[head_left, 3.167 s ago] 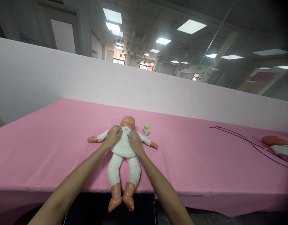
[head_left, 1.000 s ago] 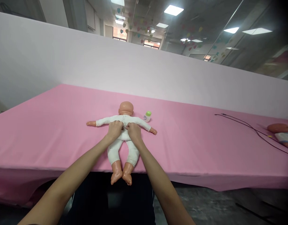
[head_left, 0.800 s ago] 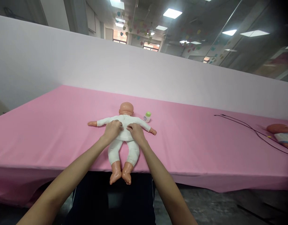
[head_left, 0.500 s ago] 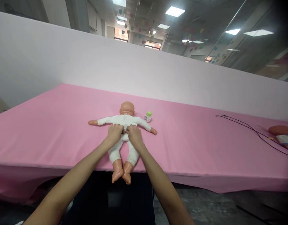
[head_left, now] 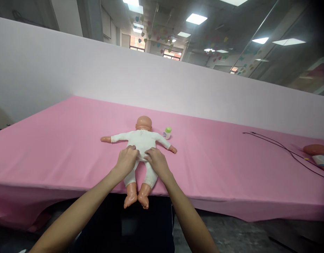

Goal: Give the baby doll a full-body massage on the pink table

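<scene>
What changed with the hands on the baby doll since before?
The left hand and right hand slid down the baby doll's white suit, from its chest toward its legs. Neither lifted it. The doll still lies flat, and the green-capped bottle stayed beside its arm.

Two hands [head_left: 127,162] [head_left: 158,162], two baby dolls [head_left: 142,140] [head_left: 318,158], one green-capped bottle [head_left: 166,133], one black cable [head_left: 279,145].

Bright, even light pours down from the ceiling panels [head_left: 196,18] at the top of the frame, shadows stay soft under the doll [head_left: 142,140], which is sharp, the upper right corner falls dark, and the pink tablecloth [head_left: 46,154] bows toward the frame's edges!
</scene>
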{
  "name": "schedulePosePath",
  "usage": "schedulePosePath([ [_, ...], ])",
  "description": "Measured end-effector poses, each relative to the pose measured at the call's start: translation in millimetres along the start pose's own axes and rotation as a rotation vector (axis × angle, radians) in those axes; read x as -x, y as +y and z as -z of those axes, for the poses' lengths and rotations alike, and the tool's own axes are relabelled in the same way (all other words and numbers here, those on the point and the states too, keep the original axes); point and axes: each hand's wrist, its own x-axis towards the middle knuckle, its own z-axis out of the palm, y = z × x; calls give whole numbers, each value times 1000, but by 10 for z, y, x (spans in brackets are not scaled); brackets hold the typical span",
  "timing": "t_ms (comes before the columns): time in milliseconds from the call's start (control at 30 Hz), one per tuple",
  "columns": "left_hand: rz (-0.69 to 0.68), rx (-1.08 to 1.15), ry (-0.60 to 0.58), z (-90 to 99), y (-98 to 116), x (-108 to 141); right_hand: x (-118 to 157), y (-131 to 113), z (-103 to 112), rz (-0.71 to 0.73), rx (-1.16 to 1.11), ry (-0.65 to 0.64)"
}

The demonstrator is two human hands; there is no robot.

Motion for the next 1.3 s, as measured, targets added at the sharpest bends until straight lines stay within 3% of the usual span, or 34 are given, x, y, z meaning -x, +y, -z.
schedulePosePath([
  [167,16,-119,-7,-174,72,-80,-86,-43,-299,-38,219,-30],
  [267,15,-110,-38,-137,47,-116,-95,-63,-369,-51,267,-16],
  [433,-58,-33,-69,207,-141,-252,-95,6,-71,-31,-50,-69],
  [533,-5,51,54,327,-236,-513,-289,98,157,-44,-220,-45],
  [667,79,93,255,163,-259,-931,-725,203,193,-94,-159,210],
  [833,169,17,196,-134,-258,-1200,-1056,308,-118,-127,62,166],
  [1033,144,-69,144,-160,-225,-1288,-1103,335,-351,-187,184,164],
  [1200,98,-80,139,-76,-183,-1138,-1005,317,-167,-195,155,88],
  [1300,1,-79,200,-52,-147,-949,-864,283,-47,-122,114,77],
])
